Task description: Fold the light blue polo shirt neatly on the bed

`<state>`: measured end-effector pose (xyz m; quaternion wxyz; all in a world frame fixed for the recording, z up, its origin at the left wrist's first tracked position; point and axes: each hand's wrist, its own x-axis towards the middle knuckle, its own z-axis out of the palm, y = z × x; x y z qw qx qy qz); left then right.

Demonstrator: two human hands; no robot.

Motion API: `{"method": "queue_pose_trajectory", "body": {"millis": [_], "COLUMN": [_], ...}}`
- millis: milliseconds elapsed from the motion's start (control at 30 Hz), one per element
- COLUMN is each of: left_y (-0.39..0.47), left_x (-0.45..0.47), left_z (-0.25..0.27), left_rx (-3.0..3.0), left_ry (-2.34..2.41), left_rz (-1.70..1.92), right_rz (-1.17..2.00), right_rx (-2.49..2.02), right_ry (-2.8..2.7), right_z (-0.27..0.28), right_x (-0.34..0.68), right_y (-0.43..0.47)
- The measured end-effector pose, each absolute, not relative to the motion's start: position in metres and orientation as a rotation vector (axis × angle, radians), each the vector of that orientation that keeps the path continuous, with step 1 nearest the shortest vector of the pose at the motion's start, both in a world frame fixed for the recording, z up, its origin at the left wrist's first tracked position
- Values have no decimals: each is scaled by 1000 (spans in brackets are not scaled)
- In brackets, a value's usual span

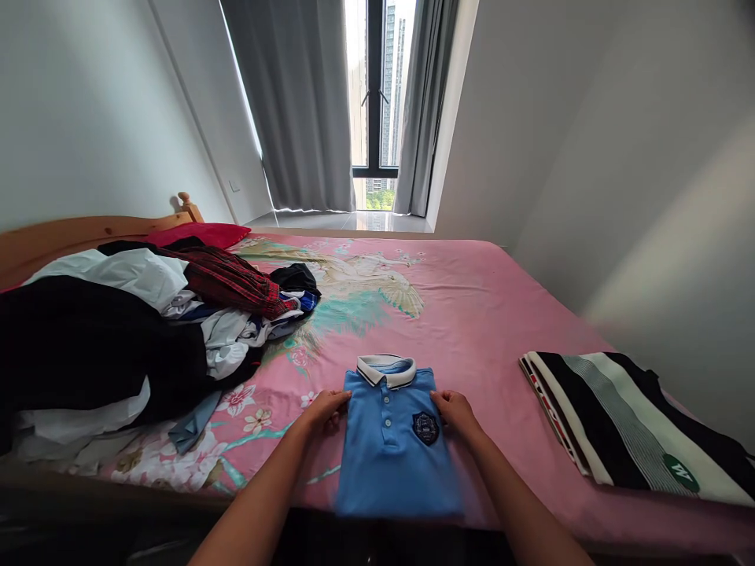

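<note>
A light blue polo shirt [386, 472], folded into a neat rectangle, lies at the front edge of the bed with its white collar toward the window. Its chest carries a dark badge, and two buttons show on the placket. My left hand [328, 410] pinches the shirt's left side just below the collar. On the opposite side, my right hand [455, 412] grips the edge near the badge, fingers closed on the cloth. The lower end of the shirt reaches the bed's front edge and looks slightly blurred.
A heap of unfolded clothes [106, 338], black, white and red plaid, covers the bed's left side. Folded striped garments [625, 424] are stacked at the right. A red pillow [200, 234] lies by the wooden headboard [88, 226]. Pink floral bedding [465, 306] spreads toward the curtained window.
</note>
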<state>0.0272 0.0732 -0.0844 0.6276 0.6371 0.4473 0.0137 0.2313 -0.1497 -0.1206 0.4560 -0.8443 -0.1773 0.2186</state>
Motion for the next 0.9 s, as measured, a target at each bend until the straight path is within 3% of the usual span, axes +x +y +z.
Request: {"method": "queue_pose_trajectory", "body": {"millis": [433,667,900], "left_y": [63,54,42], "left_x": [16,11,4], "left_z": [-91,-104,-94], "left_rx": [1567,1632,1387], "left_ry": [962,1069,947], "left_rz": [10,273,136], "right_rz": [485,412,464], "right_rx": [-2320,-2413,-2423], "right_ry": [-627,-606,-651], "right_z": [-110,-111,-106], "right_x": [208,193,189], "right_y": [-163,-173,-177]}}
